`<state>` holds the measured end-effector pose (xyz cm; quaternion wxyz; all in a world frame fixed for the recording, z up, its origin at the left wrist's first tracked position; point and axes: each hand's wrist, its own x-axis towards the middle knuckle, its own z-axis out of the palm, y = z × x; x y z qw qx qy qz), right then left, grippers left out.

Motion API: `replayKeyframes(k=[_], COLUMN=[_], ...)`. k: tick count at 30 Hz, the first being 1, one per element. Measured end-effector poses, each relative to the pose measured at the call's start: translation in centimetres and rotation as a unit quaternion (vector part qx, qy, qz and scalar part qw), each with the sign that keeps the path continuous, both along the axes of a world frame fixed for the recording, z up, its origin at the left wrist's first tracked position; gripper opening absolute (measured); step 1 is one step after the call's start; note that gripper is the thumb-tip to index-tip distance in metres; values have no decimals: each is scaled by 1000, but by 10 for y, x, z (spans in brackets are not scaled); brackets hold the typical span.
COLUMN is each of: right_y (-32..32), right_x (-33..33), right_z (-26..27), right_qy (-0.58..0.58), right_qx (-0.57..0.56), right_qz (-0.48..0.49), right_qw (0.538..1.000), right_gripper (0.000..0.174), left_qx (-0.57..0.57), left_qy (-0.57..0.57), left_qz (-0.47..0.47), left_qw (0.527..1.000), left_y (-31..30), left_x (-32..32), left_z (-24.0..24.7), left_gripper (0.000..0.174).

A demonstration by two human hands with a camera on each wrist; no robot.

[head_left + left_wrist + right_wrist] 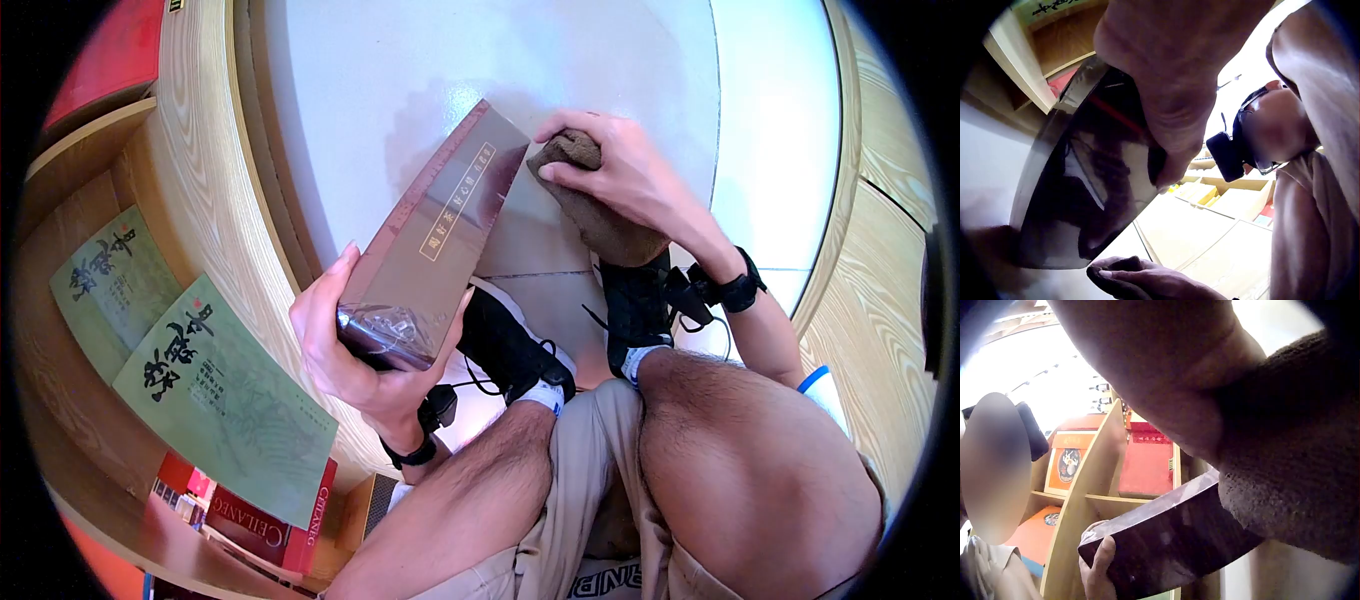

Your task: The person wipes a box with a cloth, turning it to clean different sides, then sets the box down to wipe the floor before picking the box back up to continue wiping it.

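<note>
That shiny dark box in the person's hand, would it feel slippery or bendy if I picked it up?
Probably stiff: the box keeps straight edges though the left hand grips only one end. Likely slippery, since its glossy surface shows reflections. It seems fairly light: one hand props it tilted while the right hand holds a cloth against it.

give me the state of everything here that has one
box: tilted, near end gripped, far end against the cloth
cloth: bunched, pressed on the box's far corner
left hand: grips the box
right hand: holds the cloth
green books: closed, covers showing
</note>
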<state>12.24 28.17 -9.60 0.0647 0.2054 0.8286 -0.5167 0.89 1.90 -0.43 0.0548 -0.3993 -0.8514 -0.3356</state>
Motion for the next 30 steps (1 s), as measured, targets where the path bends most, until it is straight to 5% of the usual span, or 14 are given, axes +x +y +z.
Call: replayKeyframes(k=[9, 17, 19, 21, 30], right_y=[0, -12, -20, -27, -15], right_x=[0, -20, -20, -25, -20], right_z=[2, 18, 15, 11, -5], right_qy=[95, 193, 180, 225, 227], right_qx=[102, 88, 156, 141, 73], right_qz=[-55, -122, -14, -22, 84], right_qw=[989, 969, 971, 964, 967], right_gripper=[67, 67, 56, 42, 74], left_qx=[-13, -6, 4, 8, 8], left_qy=[-31, -11, 8, 4, 0], left_qz=[3, 8, 6, 1, -1], left_qw=[999, 1000, 1000, 1000, 1000], left_y=[-3, 3, 4, 4, 4], left_x=[3, 2, 1, 0, -1], left_z=[2, 2, 1, 0, 1], left_gripper=[99, 95, 92, 92, 95])
